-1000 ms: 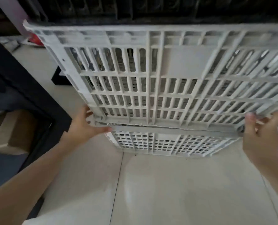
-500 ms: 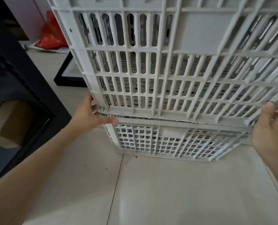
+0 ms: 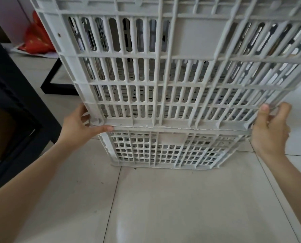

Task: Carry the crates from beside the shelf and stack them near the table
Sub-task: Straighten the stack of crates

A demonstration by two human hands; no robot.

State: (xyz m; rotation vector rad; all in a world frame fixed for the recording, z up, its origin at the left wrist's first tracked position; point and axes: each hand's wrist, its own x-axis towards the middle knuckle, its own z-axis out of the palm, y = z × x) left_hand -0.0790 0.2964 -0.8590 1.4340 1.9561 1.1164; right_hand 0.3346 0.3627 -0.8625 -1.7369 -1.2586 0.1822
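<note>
A large grey slatted crate (image 3: 165,71) fills the upper part of the head view and sits on a second grey crate (image 3: 165,149) that stands on the tiled floor. My left hand (image 3: 79,125) grips the upper crate's lower left corner, thumb along its bottom edge. My right hand (image 3: 269,130) holds the lower right corner, thumb up against the crate's side. The top of the upper crate is cut off by the frame.
A black table frame (image 3: 21,109) stands close on the left, with a black leg base (image 3: 56,85) behind it on the floor. A red bag (image 3: 35,41) lies at the far left by the wall. Pale floor tiles (image 3: 163,207) spread out in front.
The view has closed in on the stack and dropped slightly. The upper crate has settled onto the lower one, and both hands have stayed at its bottom corners.
</note>
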